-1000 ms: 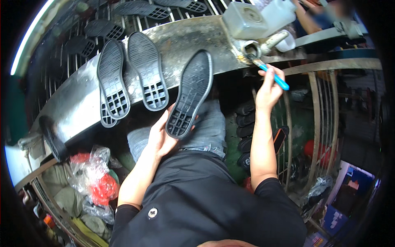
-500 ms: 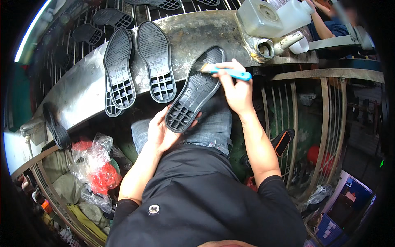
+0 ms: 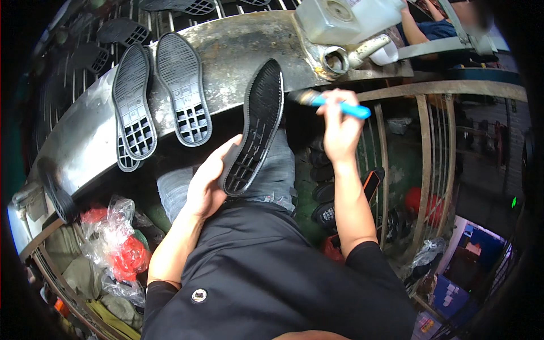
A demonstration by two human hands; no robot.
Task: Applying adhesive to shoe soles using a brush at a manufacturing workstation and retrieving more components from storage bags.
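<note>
A black shoe sole [image 3: 262, 127] stands tilted over my lap, gripped near its latticed heel by my left hand [image 3: 208, 180]. Its inner face is turned rightward and looks dark and wet-looking toward the toe. My right hand [image 3: 342, 127] is closed round the blue handle of a paintbrush [image 3: 356, 109]. The bristles point left, toward the sole, and are a short gap away from its edge. On the metal bench [image 3: 229, 85] to the left lie more black soles, one [image 3: 184, 90] alone and another [image 3: 133, 102] on top of a similar one.
At the bench's far right stand a translucent plastic container [image 3: 328, 20], a metal pot [image 3: 335, 60] and a white cup [image 3: 386, 52]. Metal railings [image 3: 430, 136] run along my right. Plastic bags [image 3: 122, 243] lie at lower left. Another person's arm [image 3: 416, 25] shows at upper right.
The brush has left the sole's surface and moved right. My left hand has turned the sole more upright, its face now angled right. The whole view has shifted slightly.
</note>
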